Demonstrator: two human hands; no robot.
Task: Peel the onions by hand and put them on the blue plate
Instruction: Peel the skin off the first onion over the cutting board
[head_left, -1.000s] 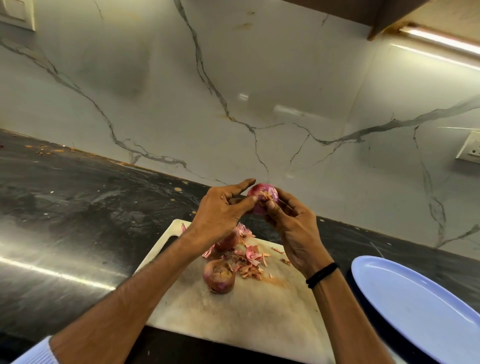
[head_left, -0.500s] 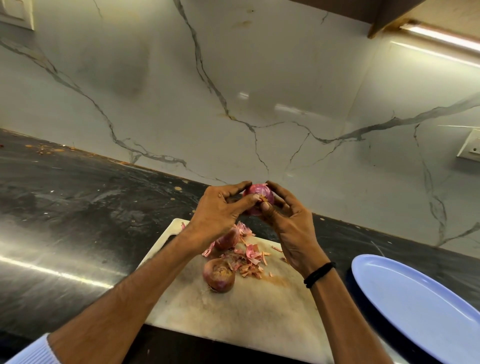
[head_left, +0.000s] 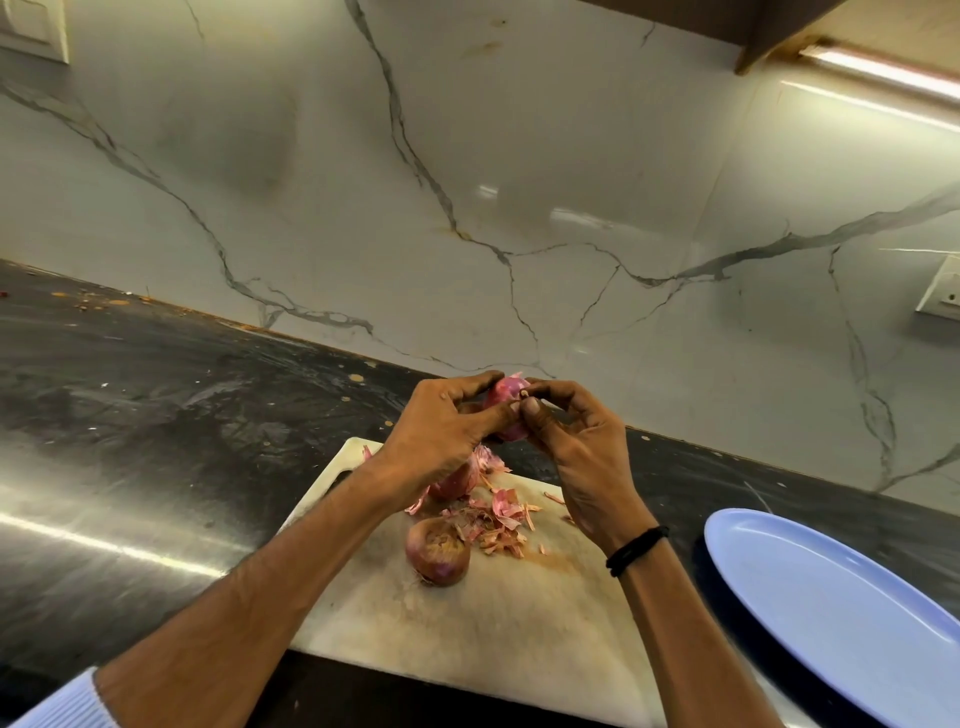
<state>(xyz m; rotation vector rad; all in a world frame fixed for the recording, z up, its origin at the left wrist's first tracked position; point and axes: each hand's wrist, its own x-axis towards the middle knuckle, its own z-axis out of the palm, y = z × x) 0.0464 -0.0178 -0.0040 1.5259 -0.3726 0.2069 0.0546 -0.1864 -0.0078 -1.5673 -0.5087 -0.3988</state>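
Note:
A red onion (head_left: 506, 397) is held in the air above the far end of the white cutting board (head_left: 498, 623). My left hand (head_left: 441, 431) grips it from the left, and my right hand (head_left: 582, 447) pinches its skin at the top from the right. On the board lie an unpeeled onion (head_left: 438, 552), another onion (head_left: 456, 480) partly hidden under my left wrist, and a heap of pink peels (head_left: 498, 517). The blue plate (head_left: 841, 613) sits at the right with nothing on it.
The board rests on a dark, glossy countertop (head_left: 156, 441) that runs along a white marble-look wall (head_left: 467, 182). A socket (head_left: 943, 291) is on the wall at the right. A light strip (head_left: 878, 67) glows under a cabinet at the top right.
Both hands have stayed above the board's far end. The onion has turned a little between my fingers, and my right fingers have shifted from its front up to its top.

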